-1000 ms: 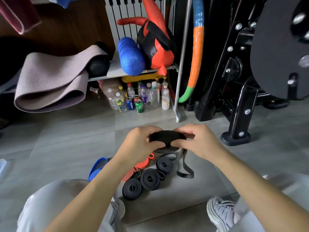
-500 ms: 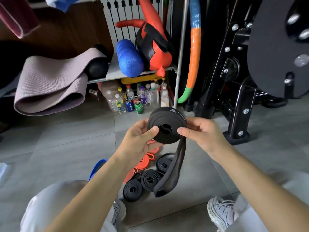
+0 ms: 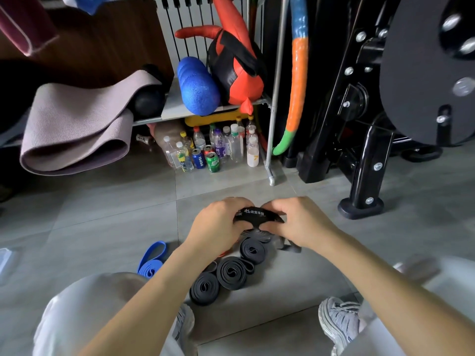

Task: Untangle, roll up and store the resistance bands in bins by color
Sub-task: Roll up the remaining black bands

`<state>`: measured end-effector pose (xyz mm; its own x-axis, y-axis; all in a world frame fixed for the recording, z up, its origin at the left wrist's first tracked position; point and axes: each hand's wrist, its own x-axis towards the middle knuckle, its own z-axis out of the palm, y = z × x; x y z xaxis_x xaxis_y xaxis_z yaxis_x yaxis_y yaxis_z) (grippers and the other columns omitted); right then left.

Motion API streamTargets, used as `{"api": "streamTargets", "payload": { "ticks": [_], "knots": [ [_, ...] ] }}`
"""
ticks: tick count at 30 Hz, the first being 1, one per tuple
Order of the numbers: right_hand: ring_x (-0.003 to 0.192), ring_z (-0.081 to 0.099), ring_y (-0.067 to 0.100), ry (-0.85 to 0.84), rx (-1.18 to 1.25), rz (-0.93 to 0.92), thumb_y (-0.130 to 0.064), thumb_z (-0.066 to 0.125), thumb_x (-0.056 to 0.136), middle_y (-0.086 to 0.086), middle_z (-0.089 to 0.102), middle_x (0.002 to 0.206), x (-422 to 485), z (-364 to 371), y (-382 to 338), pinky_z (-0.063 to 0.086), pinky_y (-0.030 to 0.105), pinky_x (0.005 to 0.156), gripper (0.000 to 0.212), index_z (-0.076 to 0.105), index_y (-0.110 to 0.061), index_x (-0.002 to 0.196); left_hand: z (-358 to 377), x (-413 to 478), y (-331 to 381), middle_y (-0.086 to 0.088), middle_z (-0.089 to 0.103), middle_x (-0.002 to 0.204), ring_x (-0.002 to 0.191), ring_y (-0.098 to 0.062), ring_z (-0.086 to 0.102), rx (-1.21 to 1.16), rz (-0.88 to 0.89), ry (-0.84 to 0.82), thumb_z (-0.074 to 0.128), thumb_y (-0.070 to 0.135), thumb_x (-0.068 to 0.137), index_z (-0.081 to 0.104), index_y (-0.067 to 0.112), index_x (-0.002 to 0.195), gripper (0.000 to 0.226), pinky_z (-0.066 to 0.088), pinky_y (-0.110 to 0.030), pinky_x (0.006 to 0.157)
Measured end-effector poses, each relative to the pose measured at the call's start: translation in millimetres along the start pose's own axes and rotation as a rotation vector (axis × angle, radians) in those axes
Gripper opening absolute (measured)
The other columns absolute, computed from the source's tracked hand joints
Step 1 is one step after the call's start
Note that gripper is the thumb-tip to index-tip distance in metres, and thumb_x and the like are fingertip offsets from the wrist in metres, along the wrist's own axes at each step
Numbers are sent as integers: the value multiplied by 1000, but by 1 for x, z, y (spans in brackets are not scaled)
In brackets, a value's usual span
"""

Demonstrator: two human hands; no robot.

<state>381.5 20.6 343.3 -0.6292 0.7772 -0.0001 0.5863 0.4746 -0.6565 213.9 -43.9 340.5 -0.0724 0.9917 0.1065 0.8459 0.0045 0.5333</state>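
Three black coils (image 3: 230,272) lie on the grey tile floor (image 3: 102,227) between the person's knees, touching in a diagonal row. Grouped, I judge, so that one colour goes to its bin together. Grey sneaker (image 3: 339,319) to their right. Blue band (image 3: 151,258) loose and flat beside the left forearm, not yet rolled.

Just past the coils, low over the floor: a fourth black band (image 3: 257,217), white print up, clasped from both sides. Left hand (image 3: 218,224) curls over one side, right hand (image 3: 300,224) grips the other. A short tail (image 3: 290,247) hangs under the right hand, so the rolling looks nearly done. The tight two-sided hold likely stops the roll springing open.

No bin in sight. Farther off, bottles and cans (image 3: 213,150) stand under a shelf, with a blue foam roller (image 3: 198,86) on it.
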Motion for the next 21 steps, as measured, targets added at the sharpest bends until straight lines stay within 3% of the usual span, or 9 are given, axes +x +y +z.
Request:
{"api": "streamTargets", "payload": {
  "ticks": [3, 6, 9, 12, 17, 21],
  "knots": [
    [88, 66, 8, 14, 118, 41, -24, 76, 77, -8, 73, 92, 2, -8, 0, 52, 32, 83, 26, 71, -28, 102, -7, 2, -1, 14, 67, 91, 90, -13, 61, -144, -53, 64, 70, 12, 78, 67, 26, 101, 27, 49, -28, 80],
    [85, 67, 7, 41, 222, 50, -19, 77, 76, -11, 73, 88, 4, -16, 2, 53, 33, 85, 26, 71, -28, 100, -16, 6, -2, 26, 62, 86, 87, -3, 61, -335, -116, 131, 72, 6, 76, 67, 29, 94, 30, 43, -11, 79],
    [84, 68, 2, 76, 334, 49, -13, 77, 75, -12, 73, 87, 5, -22, 3, 53, 22, 83, 28, 71, -26, 100, -22, 7, -1, 17, 67, 86, 80, 1, 64, -593, -141, 152, 71, -5, 75, 64, 30, 89, 38, 47, -15, 79],
    [84, 68, -1, 116, 498, 65, -7, 75, 75, -14, 72, 89, 6, -24, 3, 51, 12, 78, 29, 70, -22, 100, -26, 4, 3, 13, 71, 78, 73, 1, 64, -804, -195, 190, 67, -6, 78, 65, 27, 92, 36, 52, -17, 67],
    [86, 69, 2, 200, 704, 22, -4, 73, 75, -18, 72, 82, 2, -26, -1, 51, 13, 77, 27, 69, -26, 90, -27, -1, 8, 5, 73, 81, 72, -9, 69, -1247, -281, 120, 58, -4, 82, 63, 13, 97, 23, 56, -23, 59],
    [81, 69, 1, 205, 685, 24, -3, 74, 75, -11, 72, 86, 1, -28, -1, 51, 12, 73, 26, 68, -23, 90, -18, -2, 5, 6, 72, 86, 77, -11, 68, -1218, -284, 54, 58, -3, 83, 60, 15, 99, 25, 57, -26, 65]
  ]
}}
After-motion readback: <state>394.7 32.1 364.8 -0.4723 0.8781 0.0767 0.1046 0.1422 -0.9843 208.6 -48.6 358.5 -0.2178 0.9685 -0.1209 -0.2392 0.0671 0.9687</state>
